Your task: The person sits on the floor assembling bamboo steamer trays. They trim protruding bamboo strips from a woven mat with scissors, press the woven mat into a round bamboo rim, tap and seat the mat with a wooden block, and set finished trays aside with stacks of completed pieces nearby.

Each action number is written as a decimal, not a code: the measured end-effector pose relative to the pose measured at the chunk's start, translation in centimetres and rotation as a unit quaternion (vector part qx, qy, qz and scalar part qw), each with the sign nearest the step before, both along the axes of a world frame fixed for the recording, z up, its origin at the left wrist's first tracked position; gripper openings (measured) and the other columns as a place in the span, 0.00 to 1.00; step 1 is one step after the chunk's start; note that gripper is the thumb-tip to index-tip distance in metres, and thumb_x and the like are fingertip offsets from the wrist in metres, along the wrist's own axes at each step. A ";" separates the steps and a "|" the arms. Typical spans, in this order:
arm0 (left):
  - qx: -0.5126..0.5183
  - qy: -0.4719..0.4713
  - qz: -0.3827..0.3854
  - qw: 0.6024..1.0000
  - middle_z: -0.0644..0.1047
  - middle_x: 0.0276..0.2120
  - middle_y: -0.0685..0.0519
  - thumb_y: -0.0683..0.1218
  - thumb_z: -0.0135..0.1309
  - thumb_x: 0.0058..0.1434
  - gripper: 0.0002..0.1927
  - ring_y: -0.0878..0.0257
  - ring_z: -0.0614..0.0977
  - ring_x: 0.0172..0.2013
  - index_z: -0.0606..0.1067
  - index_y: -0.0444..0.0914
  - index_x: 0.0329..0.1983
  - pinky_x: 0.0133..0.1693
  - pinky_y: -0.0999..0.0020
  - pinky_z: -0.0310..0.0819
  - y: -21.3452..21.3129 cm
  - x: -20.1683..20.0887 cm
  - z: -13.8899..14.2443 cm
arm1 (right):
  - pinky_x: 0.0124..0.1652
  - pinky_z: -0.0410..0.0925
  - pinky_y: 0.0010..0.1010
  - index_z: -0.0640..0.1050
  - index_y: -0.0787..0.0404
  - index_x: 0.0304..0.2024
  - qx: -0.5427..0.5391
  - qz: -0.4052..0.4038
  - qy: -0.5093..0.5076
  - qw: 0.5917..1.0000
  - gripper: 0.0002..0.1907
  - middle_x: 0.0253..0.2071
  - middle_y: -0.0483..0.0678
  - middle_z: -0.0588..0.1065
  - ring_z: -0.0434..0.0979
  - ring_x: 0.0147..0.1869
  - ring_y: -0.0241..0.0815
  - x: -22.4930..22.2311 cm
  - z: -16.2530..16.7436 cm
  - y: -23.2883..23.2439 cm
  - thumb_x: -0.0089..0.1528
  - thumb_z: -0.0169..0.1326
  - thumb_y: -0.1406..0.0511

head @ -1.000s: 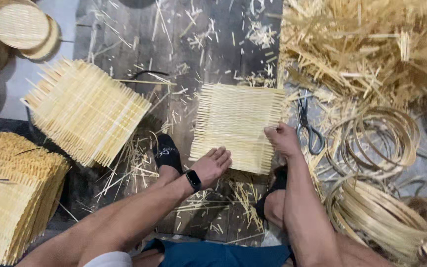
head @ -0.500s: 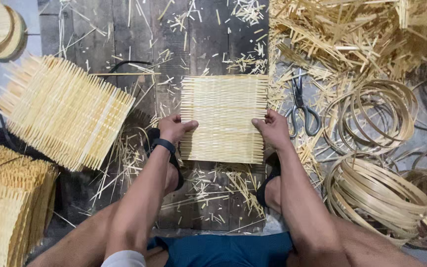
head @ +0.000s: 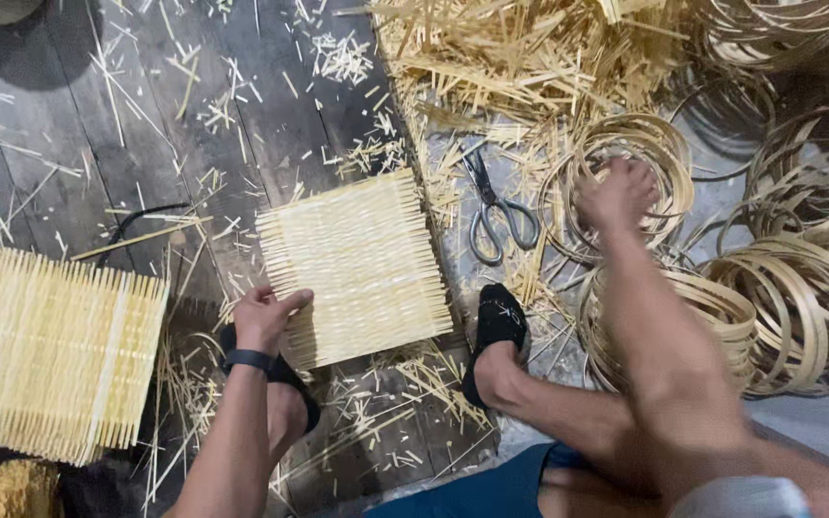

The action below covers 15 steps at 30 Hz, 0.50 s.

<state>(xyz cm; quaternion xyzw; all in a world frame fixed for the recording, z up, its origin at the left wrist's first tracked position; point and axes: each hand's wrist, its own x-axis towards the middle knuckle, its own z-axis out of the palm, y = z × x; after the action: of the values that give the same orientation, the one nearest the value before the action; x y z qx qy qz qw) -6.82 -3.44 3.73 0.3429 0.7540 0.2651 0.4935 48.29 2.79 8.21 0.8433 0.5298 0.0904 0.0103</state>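
- Your left hand [head: 263,319] rests on the woven bamboo mat [head: 355,267], fingers curled over its near-left corner, pinning it to the floor.
- Your right hand [head: 616,195], right of the mat beyond the scissors [head: 493,215], closes its fingers on a bamboo hoop [head: 626,153].
- The mat looks light, springy, with fragile fringed edges; hold its woven body.

A square mat [head: 357,269] of pale woven bamboo strips is lying flat on the dark plank floor, slightly turned, loose ends sticking out along its edges. A stack of thin bamboo hoops [head: 626,177] is lying flat to its right, beyond the scissors.
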 end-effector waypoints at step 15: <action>0.261 -0.019 -0.132 0.956 0.81 0.49 0.49 0.56 0.63 0.62 0.25 0.63 0.83 0.47 0.78 0.38 0.57 0.49 0.67 0.79 6.5 11.2 14.7 | 0.39 0.74 0.32 0.85 0.42 0.44 -0.232 0.360 -0.031 0.903 0.12 0.38 0.41 0.82 0.81 0.39 0.38 -1.3 13.4 0.8 0.66 0.56 0.49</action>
<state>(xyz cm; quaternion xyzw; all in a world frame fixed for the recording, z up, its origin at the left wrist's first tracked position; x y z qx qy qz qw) 4.36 3.10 18.43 0.5511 0.5969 0.3916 0.4319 47.04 3.58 21.60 0.5658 0.8025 -0.0114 0.1888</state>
